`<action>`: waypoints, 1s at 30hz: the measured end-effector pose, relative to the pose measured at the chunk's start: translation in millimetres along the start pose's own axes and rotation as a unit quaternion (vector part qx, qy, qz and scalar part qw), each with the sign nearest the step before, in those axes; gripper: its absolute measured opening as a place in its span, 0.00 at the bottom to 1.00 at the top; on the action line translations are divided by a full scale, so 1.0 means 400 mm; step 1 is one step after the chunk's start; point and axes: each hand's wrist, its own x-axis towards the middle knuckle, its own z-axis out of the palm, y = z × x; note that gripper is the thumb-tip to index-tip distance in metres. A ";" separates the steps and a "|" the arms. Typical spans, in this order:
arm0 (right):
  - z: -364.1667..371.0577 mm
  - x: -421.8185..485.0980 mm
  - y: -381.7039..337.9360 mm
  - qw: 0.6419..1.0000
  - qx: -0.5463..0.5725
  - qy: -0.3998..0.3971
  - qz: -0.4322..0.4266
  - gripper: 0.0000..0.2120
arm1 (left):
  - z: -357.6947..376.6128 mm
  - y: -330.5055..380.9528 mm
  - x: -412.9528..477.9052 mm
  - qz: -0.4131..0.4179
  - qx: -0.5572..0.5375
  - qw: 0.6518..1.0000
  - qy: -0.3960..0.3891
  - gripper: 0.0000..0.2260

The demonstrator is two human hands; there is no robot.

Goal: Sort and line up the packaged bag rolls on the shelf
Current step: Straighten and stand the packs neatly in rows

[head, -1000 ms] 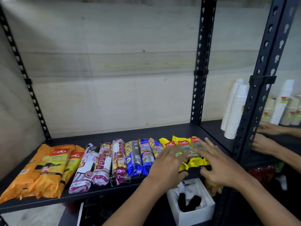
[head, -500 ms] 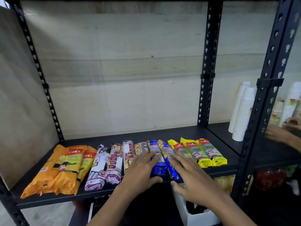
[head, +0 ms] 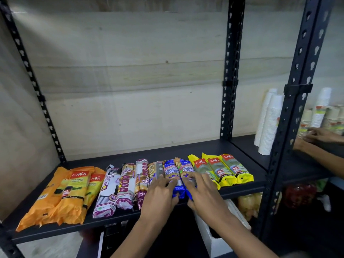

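A row of packaged bag rolls lies along the front of the black shelf [head: 204, 148]. From left: orange CASA packs [head: 65, 192], white and purple drawstring rolls [head: 119, 185], two blue rolls [head: 174, 170], and three yellow CASA rolls [head: 223, 170]. My left hand [head: 160, 194] lies over the near ends of the blue rolls and the roll to their left, fingers spread. My right hand [head: 202, 192] rests on the right blue roll, fingers bent over its top. The near ends of the blue rolls are partly hidden by both hands.
Stacks of white paper cups [head: 270, 123] and printed cups [head: 327, 116] stand on the adjoining shelf at right, where another person's hands [head: 316, 135] are at work. Black perforated uprights [head: 297, 90] frame the bays. A white box [head: 214, 237] sits below.
Both my hands moved left from the yellow rolls to the blue rolls. The view shifted a little to the left and closer.
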 end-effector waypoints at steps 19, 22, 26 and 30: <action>0.025 -0.012 0.047 0.999 0.036 -0.006 -0.019 0.38 | 0.029 -0.034 -0.027 0.066 -0.018 0.998 0.010 0.37; 0.022 -0.010 0.063 0.998 0.047 -0.015 -0.028 0.37 | 0.025 -0.063 -0.032 0.051 0.003 0.999 0.002 0.42; 0.019 -0.004 0.074 0.999 0.031 -0.012 -0.040 0.34 | 0.008 -0.086 -0.019 0.015 -0.002 0.999 -0.029 0.37; 0.021 0.000 0.079 0.999 0.022 -0.016 -0.034 0.33 | 0.009 -0.080 -0.016 0.013 -0.016 0.999 -0.030 0.31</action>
